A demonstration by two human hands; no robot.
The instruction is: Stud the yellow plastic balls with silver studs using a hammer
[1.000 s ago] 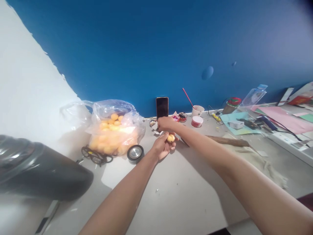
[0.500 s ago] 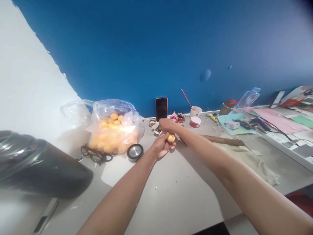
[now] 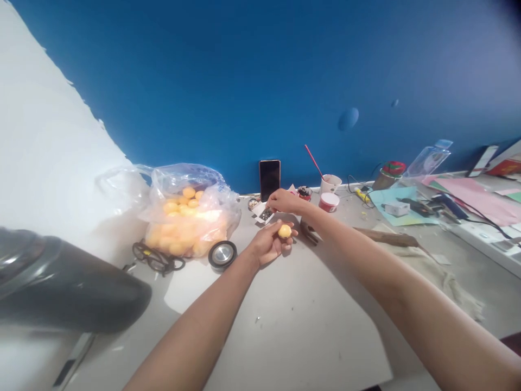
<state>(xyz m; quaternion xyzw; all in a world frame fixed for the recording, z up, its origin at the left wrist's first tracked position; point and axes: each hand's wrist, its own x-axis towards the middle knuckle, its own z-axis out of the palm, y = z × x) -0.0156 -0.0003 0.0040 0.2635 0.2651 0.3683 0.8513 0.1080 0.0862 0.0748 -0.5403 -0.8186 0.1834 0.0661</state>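
My left hand (image 3: pixel 271 244) holds a small yellow ball (image 3: pixel 285 231) between thumb and fingers, a little above the table. Just beyond it sits a small open white box (image 3: pixel 264 214) with little dark, shiny pieces inside. My right hand (image 3: pixel 283 201) hovers at the right edge of this box with its fingertips pinched. Whatever may be between those fingertips is too small to make out. A phone (image 3: pixel 269 178) stands upright against the blue wall behind the box. At the left, a clear plastic bag (image 3: pixel 191 212) is filled with similar yellow-orange balls.
A round black-and-silver lid (image 3: pixel 222 254) and black glasses (image 3: pixel 157 258) lie near the bag. At far left is a large dark cylinder (image 3: pixel 81 282). A hammer (image 3: pixel 386 237) lies partly under my right forearm. Right of the phone stand a paper cup (image 3: pixel 330 183) and red tub (image 3: pixel 329 202).
My right hand has lifted slightly and shifted right from the white box, so more of its contents show. My left hand keeps hold of the yellow ball in nearly the same place.
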